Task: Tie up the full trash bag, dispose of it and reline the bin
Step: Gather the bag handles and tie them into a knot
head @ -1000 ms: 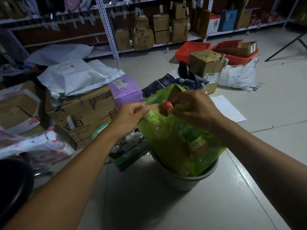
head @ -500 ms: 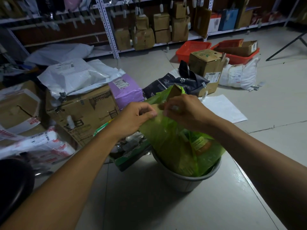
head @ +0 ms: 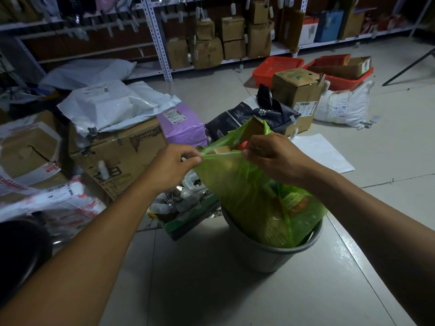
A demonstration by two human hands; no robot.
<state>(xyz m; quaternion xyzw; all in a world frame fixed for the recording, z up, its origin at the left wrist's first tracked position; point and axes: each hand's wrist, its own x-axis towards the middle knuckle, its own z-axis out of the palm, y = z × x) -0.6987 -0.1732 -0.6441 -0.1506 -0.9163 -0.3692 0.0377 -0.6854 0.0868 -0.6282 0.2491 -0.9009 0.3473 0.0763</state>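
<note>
My left hand [head: 173,162] pinches the green bag's [head: 237,191] rim, right hand [head: 273,155] grips same edge at 3 o'clock, stretched taut btwn them. Bag sits in grey bin [head: 270,257], cardboard box [head: 122,151] at 9.

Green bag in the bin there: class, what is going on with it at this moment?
A person is closing a full green trash bag that sits in a grey bin on the tiled floor. The left hand and the right hand each pinch the near edge of the bag's top, with that edge stretched between them. No knot is tied yet, and a red cap shows at the bag's open mouth.
</note>
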